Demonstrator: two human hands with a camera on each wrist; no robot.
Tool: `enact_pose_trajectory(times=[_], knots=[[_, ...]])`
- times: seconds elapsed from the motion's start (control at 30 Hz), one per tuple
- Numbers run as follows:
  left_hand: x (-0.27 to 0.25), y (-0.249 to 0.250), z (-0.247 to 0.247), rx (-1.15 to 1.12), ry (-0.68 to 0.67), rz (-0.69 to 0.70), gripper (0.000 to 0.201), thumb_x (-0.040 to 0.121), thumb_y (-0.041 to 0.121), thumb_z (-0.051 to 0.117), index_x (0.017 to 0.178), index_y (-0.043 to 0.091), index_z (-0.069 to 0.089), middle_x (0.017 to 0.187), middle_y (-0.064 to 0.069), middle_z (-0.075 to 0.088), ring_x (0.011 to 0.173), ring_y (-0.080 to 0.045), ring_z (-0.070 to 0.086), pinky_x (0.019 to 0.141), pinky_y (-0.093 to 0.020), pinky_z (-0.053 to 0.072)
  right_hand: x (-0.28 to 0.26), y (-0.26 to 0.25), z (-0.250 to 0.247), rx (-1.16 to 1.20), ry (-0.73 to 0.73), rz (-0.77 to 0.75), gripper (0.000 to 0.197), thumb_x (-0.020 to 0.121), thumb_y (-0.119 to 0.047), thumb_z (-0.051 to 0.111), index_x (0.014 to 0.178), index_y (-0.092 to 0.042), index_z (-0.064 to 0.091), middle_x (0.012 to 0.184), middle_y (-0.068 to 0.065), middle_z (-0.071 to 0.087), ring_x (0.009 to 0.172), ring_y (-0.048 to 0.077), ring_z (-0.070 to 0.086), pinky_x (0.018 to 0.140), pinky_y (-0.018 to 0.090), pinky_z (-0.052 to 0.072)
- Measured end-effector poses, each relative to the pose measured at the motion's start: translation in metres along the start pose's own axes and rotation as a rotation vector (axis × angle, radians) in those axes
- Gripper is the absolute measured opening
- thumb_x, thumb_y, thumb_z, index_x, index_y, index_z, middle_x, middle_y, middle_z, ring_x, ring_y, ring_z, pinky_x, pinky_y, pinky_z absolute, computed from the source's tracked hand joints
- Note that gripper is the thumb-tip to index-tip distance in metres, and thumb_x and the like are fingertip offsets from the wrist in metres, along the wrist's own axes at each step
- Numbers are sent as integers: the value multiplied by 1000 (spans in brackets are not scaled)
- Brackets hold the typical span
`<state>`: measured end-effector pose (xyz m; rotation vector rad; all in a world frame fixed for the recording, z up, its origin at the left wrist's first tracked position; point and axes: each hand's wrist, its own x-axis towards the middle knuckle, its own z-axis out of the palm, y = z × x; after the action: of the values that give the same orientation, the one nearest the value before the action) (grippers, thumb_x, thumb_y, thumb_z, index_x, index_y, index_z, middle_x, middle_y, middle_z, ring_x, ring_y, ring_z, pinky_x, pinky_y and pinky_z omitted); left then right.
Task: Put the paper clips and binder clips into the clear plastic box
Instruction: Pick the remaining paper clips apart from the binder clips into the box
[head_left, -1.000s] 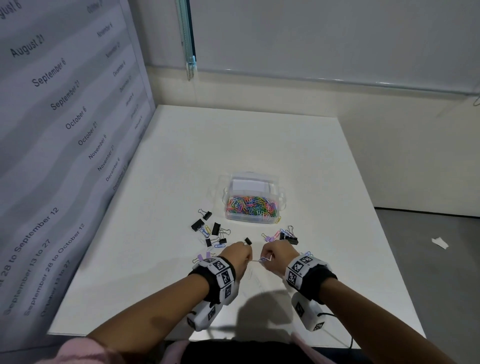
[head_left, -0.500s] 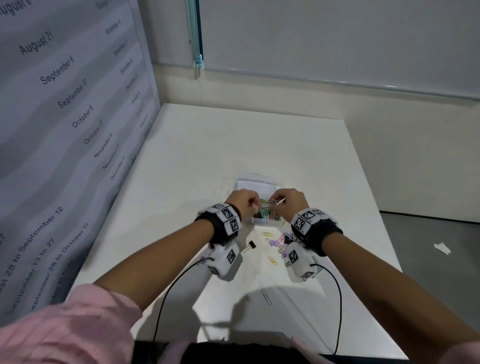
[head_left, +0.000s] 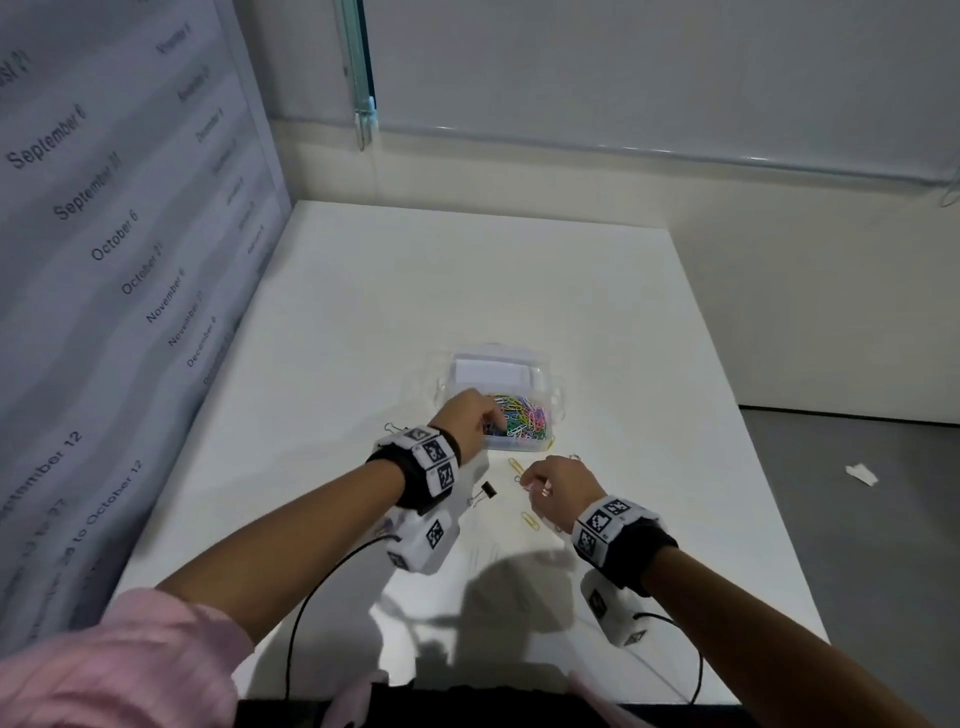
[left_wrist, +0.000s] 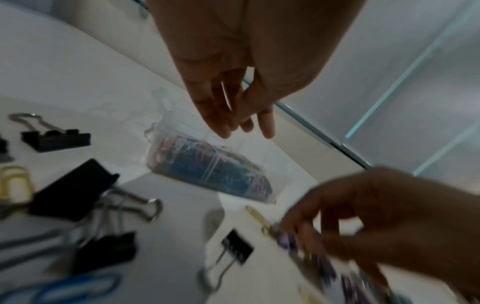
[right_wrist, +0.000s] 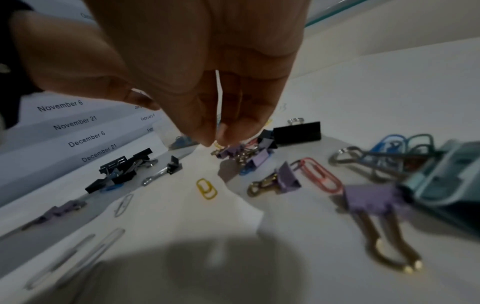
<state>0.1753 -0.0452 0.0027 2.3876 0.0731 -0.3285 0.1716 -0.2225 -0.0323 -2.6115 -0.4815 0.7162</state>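
Observation:
The clear plastic box stands mid-table, its near half full of coloured paper clips. My left hand hangs over the box's near-left corner; in the left wrist view its fingers are straight, spread and hold nothing above the box. My right hand is down at the table in front of the box. Its fingertips are pressed together on a purple binder clip in a small heap. Loose yellow paper clips and a black binder clip lie between my wrists.
Around the right hand lie a pink paper clip, purple binder clips, a large teal binder clip and a black one. More black binder clips sit under my left wrist. A calendar board walls the table's left side.
Both hands rose from the near clips to the box. Since then the right hand has dropped back to the loose clips, while the left stays over the box with its fingers now spread.

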Motion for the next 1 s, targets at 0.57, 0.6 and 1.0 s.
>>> enact_pose_trajectory(times=[0.57, 0.6, 1.0], knots=[[-76, -57, 59, 250, -327, 84, 60, 79, 25, 69, 132, 13, 45, 127, -11, 41, 118, -24, 43, 100, -28, 36, -21, 9, 25, -99, -216, -170, 40, 86, -18, 45, 122, -27, 59, 127, -1, 61, 120, 19, 53, 103, 29, 41], [-77, -57, 63, 246, -311, 91, 64, 77, 27, 70, 134, 13, 43, 128, -10, 40, 120, -23, 42, 101, -28, 34, -25, 11, 25, -98, -222, -159, 39, 85, -21, 45, 120, -27, 61, 121, 2, 63, 115, 21, 54, 100, 29, 41], [-92, -51, 78, 218, -332, 124, 75, 65, 31, 82, 128, 16, 46, 131, -4, 39, 123, -20, 36, 101, -24, 31, -39, 9, 40, -75, -216, -216, 49, 76, -29, 70, 120, -14, 55, 109, 6, 52, 104, 21, 49, 79, 20, 30]])
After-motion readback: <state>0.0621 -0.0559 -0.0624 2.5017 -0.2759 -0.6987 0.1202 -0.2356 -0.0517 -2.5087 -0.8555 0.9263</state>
